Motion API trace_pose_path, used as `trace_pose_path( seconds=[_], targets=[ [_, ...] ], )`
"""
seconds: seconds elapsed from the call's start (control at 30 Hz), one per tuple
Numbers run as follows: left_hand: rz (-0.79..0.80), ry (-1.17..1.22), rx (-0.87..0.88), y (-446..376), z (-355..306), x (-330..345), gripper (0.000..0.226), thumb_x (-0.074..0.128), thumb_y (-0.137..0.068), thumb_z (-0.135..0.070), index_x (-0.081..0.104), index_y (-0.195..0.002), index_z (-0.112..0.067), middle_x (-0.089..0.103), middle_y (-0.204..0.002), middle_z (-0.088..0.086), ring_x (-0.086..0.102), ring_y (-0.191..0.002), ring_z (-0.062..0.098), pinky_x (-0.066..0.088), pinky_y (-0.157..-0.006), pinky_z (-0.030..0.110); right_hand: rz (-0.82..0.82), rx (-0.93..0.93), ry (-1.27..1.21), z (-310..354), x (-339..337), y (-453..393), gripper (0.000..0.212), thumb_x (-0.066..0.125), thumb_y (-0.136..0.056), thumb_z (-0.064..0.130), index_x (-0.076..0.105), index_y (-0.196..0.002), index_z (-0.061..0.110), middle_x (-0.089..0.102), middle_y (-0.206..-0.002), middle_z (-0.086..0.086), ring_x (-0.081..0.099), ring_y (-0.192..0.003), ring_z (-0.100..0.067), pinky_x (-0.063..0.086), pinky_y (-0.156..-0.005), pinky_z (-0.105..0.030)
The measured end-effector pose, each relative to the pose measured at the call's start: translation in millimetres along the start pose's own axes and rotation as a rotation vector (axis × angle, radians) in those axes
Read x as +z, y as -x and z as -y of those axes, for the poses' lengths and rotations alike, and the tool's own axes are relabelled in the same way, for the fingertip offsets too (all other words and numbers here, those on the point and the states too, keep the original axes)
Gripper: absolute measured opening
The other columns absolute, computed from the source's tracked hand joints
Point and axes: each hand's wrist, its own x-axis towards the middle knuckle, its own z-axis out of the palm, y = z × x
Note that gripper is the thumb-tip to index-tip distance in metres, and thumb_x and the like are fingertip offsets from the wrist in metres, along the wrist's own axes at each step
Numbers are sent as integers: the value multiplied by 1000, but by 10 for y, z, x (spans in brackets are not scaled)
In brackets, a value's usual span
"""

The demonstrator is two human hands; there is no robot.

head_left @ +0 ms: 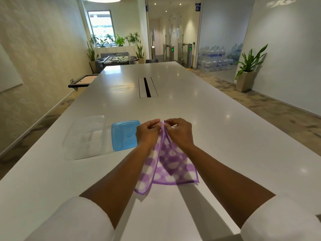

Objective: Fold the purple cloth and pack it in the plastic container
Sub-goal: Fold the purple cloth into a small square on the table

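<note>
Head view: left hand (147, 134) and right hand (180, 132), fingers pinched shut, lift the purple cloth (166, 164) off the tabletop (225, 136) beside the plastic container (85, 136).

Both forearms are bare from the elbow down, white sleeves pushed up to the elbows. The left hand (147, 134) and right hand (179, 132) are ungloved, with no rings showing.

No legible text, brand or number on any item. Far beyond the fingers (157, 122), a blue rectangular wall sign (197, 8) beside the glass partition carries white markings too small to read. The steel turnstile gates (187, 49) show green lit indicator symbols, not characters. Blue labels on the stacked clear water bottles (215, 58) are blurred, unreadable.
</note>
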Motion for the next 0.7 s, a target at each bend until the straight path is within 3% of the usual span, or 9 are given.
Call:
trace_pose_path(
  seconds=[0.2, 0.33, 0.47, 0.63, 0.7],
  targets=[
    [5, -40, 15, 30, -28, -10, 24, 67, -92, -24, 72, -116, -23, 72, -113, -3, 66, -104, 15, 55, -96, 32, 4, -16, -4, 20, 35, 36, 22, 66, -91, 26, 76, -105, 14, 74, -106, -6, 61, -85, -10, 54, -82, -24],
    [16, -38, 15, 29, -34, -20, 23, 67, -92, -23, 72, -114, -24, 73, -111, -3, 67, -103, 15, 55, -97, 34, 39, -34, 11, 18, 43, 60, 22, 63, -92, 24, 75, -109, 17, 70, -107, -5, 56, -87, -6, 42, -74, -8],
    [53, -55, 14, 31, -9, -33, 26, 67, -92, -29, 71, -117, -24, 73, -111, -4, 67, -104, 16, 55, -97, 36, 94, -27, 14, 6, 26, 77, 25, 57, -95, 22, 74, -112, 16, 66, -107, -4, 53, -88, -5, 39, -67, -4],
    [70, -33, -7, 35, 0, -71, 30, 68, -90, -34, 71, -118, -22, 73, -110, -1, 69, -101, 18, 57, -93, 34, 213, 47, -98, 28, -26, 112, 29, 43, -99, 14, 71, -104, 19, 60, -106, -2, 55, -85, -7, 44, -74, -12],
    [84, -9, -29, 21, -17, -94, 30, 67, -92, -28, 69, -120, -20, 72, -113, 1, 68, -103, 20, 57, -92, 34, 227, 81, -176, 32, -35, 111, 31, 42, -97, 10, 67, -94, 27, 63, -108, -2, 60, -90, -12, 53, -84, -26]
  ],
)
